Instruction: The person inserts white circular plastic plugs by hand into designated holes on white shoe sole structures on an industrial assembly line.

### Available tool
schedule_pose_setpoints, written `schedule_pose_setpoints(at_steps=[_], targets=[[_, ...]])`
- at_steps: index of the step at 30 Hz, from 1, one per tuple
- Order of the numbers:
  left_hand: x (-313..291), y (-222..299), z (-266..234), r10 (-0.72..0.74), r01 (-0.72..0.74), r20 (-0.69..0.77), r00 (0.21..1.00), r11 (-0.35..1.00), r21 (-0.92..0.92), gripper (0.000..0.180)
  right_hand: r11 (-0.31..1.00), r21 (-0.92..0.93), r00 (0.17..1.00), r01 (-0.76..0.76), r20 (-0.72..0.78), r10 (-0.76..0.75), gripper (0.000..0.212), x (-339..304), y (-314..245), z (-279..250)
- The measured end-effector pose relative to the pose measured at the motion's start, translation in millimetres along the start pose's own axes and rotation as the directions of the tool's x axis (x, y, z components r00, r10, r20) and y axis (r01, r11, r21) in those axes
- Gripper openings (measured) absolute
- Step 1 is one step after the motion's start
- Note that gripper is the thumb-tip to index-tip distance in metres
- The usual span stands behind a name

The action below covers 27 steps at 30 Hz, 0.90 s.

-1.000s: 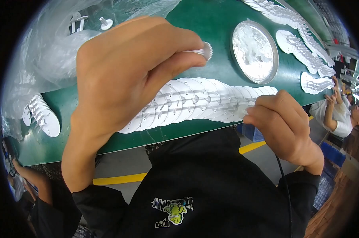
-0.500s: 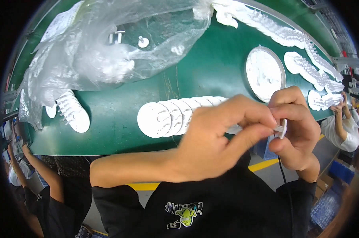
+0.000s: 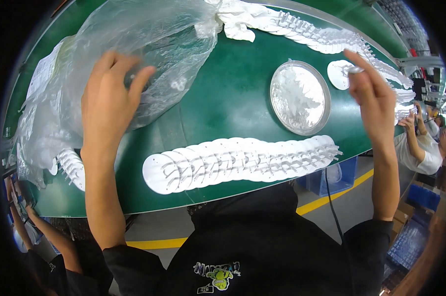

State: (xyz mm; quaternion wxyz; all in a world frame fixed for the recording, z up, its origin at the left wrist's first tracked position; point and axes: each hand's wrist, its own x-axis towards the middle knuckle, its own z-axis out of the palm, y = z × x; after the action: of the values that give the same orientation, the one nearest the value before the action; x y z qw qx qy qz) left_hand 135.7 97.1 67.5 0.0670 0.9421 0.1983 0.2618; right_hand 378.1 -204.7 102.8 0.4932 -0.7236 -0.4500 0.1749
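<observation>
My left hand [image 3: 107, 96] is raised at the mouth of a clear plastic bag [image 3: 168, 22], thumb and fingers apart, with nothing seen in it; its fingertips are blurred. Small white pieces show dimly through the film. On the right, my right hand [image 3: 373, 96] pinches a small white round-headed piece [image 3: 356, 70] between thumb and fingers, the index finger stretched out. Just beyond that hand lies a white disc [image 3: 338, 74]. A long row of overlapping white discs with upright prongs [image 3: 159, 173] runs along the near edge of the table.
A round shallow metal tray [image 3: 326, 111] stands on the green table [image 3: 218, 108]. More rows of pronged white parts [image 3: 326, 42] stretch along the far right. A short stack [image 3: 71, 167] sits at the left. Other people work at both ends; a blue bin [image 3: 348, 175] is below.
My hands have parted: the left has gone left to the bag, the right has gone right and away with the small white piece. The row of discs is now uncovered.
</observation>
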Motion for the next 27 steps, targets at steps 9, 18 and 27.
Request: schedule_pose_setpoints(at_steps=[9, 18, 27], targets=[[-6, -16, 14, -0.132, 0.148, 0.159, 0.978, 0.985, -0.093, 0.011, 0.962, -0.204, 0.984, -0.18, -0.04, 0.175, 0.031, -15, 18, -5], [-11, -14, 15, -0.229, 0.237, 0.063, 0.971, 0.952, -0.191, 0.011, 0.869, -0.469, 0.977, 0.158, 0.2, -0.069, 0.013, -9, 22, -1], [-12, -16, 17, -0.21, 0.214, 0.04, 0.977, 0.961, -0.174, 0.013, 0.81, -0.566, 0.983, 0.152, 0.175, -0.062, 0.014, -13, 37, -1]])
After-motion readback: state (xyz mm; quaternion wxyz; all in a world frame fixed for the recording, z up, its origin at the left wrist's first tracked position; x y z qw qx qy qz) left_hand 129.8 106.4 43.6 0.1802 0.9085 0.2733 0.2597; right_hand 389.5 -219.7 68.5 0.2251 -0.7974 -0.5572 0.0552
